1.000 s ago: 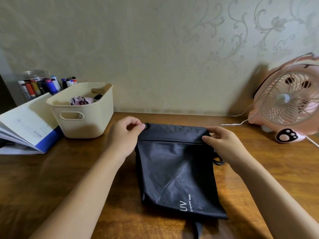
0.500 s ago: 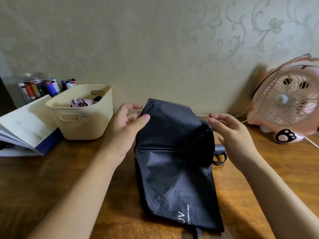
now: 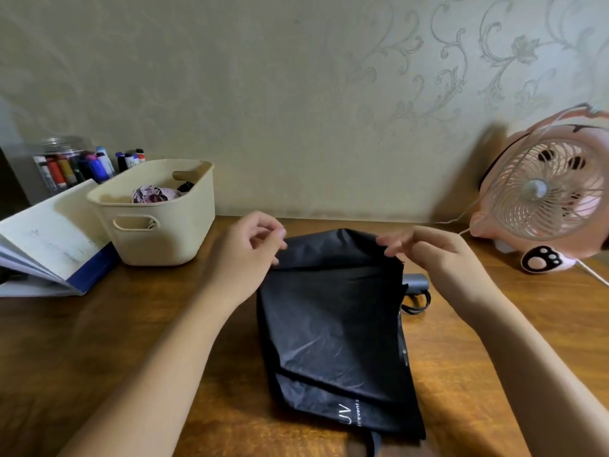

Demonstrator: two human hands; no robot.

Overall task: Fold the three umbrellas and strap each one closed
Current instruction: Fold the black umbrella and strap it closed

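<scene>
Fingers of the right hand are curled at the far right corner of the black umbrella; they look pinched on the cloth's edge, though the blur there keeps me from being sure. The left hand is at the umbrella's far left corner, thumb and forefinger nearly together just above the fabric; whether they grip it I cannot tell. Both forearms reach in from the near side, one along each flank of the umbrella.

The umbrella lies flat on the wooden table, its canopy gathered into a long dark slab that widens toward the near edge. The far end is lifted slightly and rumpled between the two hands. A fold line crosses the cloth low down, and white lettering reading "UV" sits near the closest corner. A narrow black strap trails from the near end. A grey handle with a dark wrist loop pokes out from under the umbrella's right side, just below the right wrist.

Left of the umbrella stands a cream basket holding patterned fabric, with an open book and a jar of markers beyond it. Right of the umbrella, well apart, is a pink fan.
</scene>
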